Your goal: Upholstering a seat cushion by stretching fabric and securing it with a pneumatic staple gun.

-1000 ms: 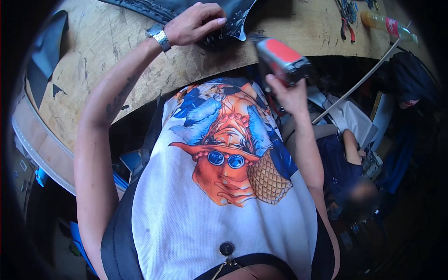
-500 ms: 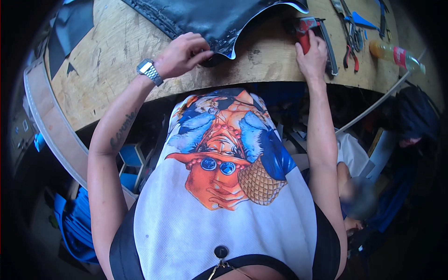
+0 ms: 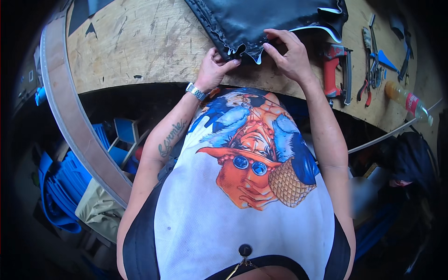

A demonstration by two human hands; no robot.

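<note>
Upper ctr: L hand (image 3: 215, 71) is gripping blk sheet (image 3: 254, 21) by corner; R hand (image 3: 291, 57) is touching its edge, thumb/index parted. Red tool (image 3: 332, 72) lying on desk (image 3: 149, 46), upper R.

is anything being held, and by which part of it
The left grip seems to hold the black sheet by its gathered near corner; whether the right grip also holds it cannot be told.

Open tabletop (image 3: 149, 51) at upper left; obstacles: black sheet (image 3: 261, 21) at top centre, red staple gun (image 3: 332, 70) at upper right.
</note>
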